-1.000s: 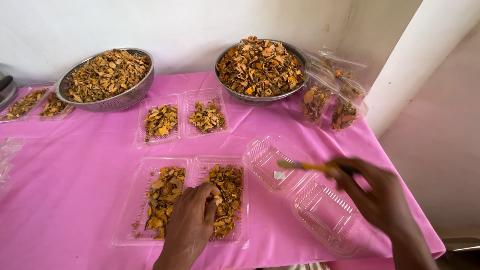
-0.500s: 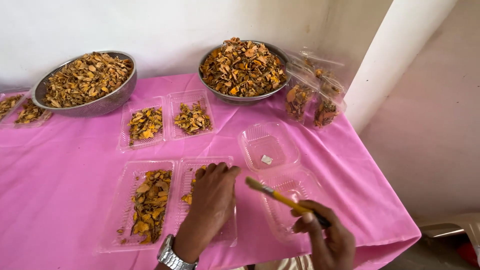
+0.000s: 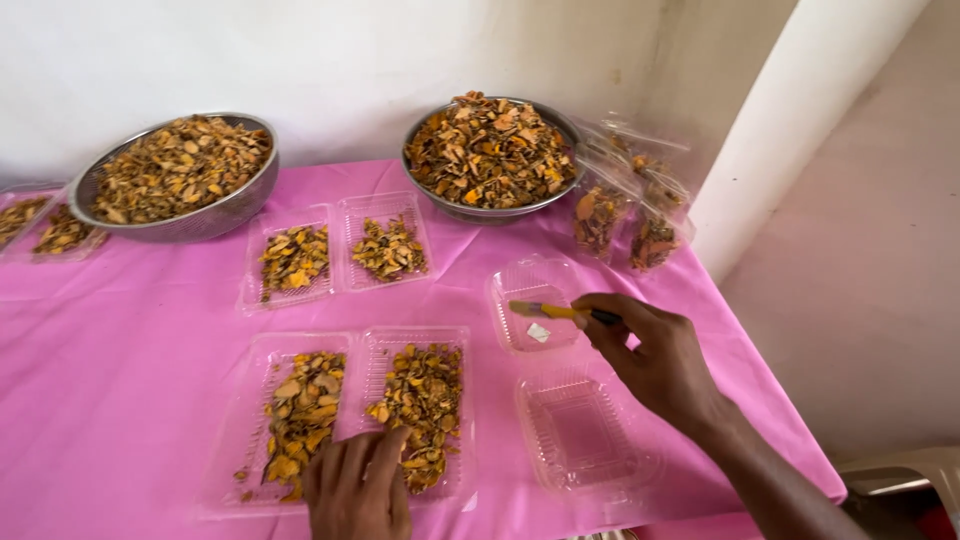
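A pink tablecloth (image 3: 120, 380) covers a table that ends at the right of the frame, where its edge slants down beside a pale wall and white pillar. Open pink cloth lies at the left and centre. In the right centre, the right hand (image 3: 655, 360) pinches a small brush (image 3: 560, 312) between thumb and fingertips, the other fingers curled. The brush lies nearly level, its long axis running left to right, its pale bristle end pointing left over an open clear plastic box (image 3: 535, 300); a second empty clear box (image 3: 585, 435) sits just below. At the bottom centre, the left hand (image 3: 358, 490) rests flat, fingers spread, on a hinged clear tray (image 3: 350, 415) of orange dried pieces. Two metal bowls (image 3: 180, 180) of the same pieces stand along the back wall.
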